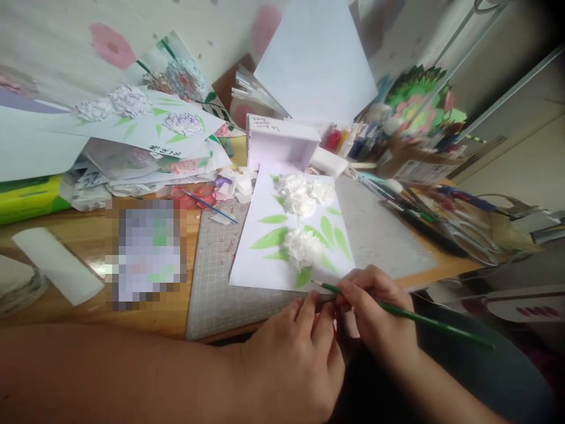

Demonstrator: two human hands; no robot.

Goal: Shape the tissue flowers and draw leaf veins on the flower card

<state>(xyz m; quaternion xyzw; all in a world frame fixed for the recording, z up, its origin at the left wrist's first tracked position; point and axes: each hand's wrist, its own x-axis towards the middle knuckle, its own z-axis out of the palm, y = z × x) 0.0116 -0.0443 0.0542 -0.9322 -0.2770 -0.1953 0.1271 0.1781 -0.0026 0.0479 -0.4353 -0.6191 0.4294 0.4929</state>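
A white sheet of paper (242,272) lies tilted on the grey cutting mat (212,265). Fluffy white paper flowers (302,247) stand out from it in relief, with flat light-green leaves (270,238) around them. My right hand (382,306) is closed round a green pencil (424,321), whose sharpened tip is near the sheet's lower edge, just below the lowest leaf. Whether the tip touches the paper I cannot tell. Beside it, my left hand (298,347) rests at the sheet's bottom edge, its fingers bent and slightly apart; its thumb is mostly hidden.
A white open box (282,150) stands behind the sheet. Left are a thin blue stick (209,206), paper scraps (238,182), a rolled white paper (59,265) and a blurred-out rectangle (148,253). Tools, scissors (463,235) and a cardboard box (428,168) crowd the right.
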